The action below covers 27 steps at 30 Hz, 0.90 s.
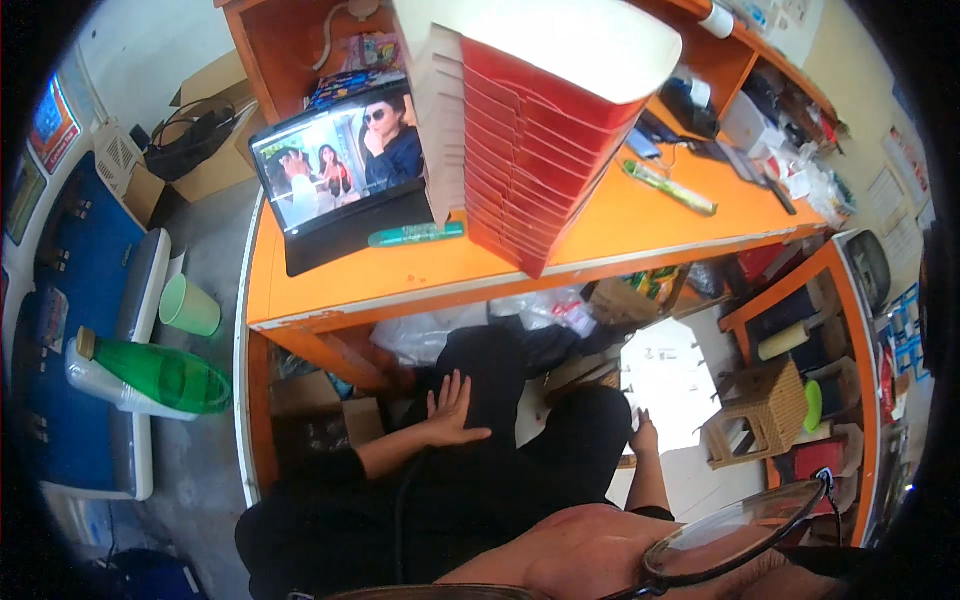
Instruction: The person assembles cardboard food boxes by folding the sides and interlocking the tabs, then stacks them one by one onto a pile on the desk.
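Note:
My left hand lies flat with its fingers spread on my black-clothed thigh, holding nothing. Low on my right side, my right hand grips the lower left edge of a white flat cardboard box blank with notched edges; some of its fingers are hidden. On the orange table ahead stands a tall stack of nested red cardboard boxes with a white top. A tablet playing a video leans left of the stack, with a green tube-shaped packet in front of it.
At the left are a green bottle, a pale green cup and a blue-white chest. A woven brown stool stands at the right beside an orange shelf. Plastic bags lie under the table. A long green packet lies on its right side.

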### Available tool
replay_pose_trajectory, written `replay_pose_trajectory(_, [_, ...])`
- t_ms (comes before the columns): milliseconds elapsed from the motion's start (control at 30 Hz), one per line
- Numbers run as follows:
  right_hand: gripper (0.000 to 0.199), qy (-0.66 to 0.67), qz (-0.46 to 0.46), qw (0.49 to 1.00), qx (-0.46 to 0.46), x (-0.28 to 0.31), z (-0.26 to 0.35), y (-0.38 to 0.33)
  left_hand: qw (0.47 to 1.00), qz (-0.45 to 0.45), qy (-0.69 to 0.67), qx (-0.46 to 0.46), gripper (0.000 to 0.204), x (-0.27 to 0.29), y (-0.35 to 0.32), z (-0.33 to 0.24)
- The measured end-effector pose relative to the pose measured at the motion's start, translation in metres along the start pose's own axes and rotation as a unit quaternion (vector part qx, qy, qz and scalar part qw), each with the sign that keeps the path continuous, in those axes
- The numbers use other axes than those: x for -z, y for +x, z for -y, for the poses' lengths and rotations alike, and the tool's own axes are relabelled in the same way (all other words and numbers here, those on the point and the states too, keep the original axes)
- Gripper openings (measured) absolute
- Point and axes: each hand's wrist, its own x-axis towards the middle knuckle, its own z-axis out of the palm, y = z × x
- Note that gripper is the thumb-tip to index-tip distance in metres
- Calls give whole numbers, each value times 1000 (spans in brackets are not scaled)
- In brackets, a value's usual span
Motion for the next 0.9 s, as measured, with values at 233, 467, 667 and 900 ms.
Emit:
replay_pose_trajectory(233, [65, -14, 1, 1000, -24, -5, 5, 7, 987, 81, 114, 74, 129, 23, 23, -38])
replay_pose_trajectory(467, [57, -39, -29, 998, -26, -18, -7, 3, 493, -7, 834, -248, 109, 7, 71, -5])
replay_pose_trajectory(667, [40, 73, -6, 997, -19, 18, 21, 2, 136, 66, 916, -372, 109, 36, 66, -41])
replay_pose_trajectory(900, [38, 324, -153, 931, 76, -4, -51, 22, 248, 97, 927, -263, 112, 4, 79, -50])
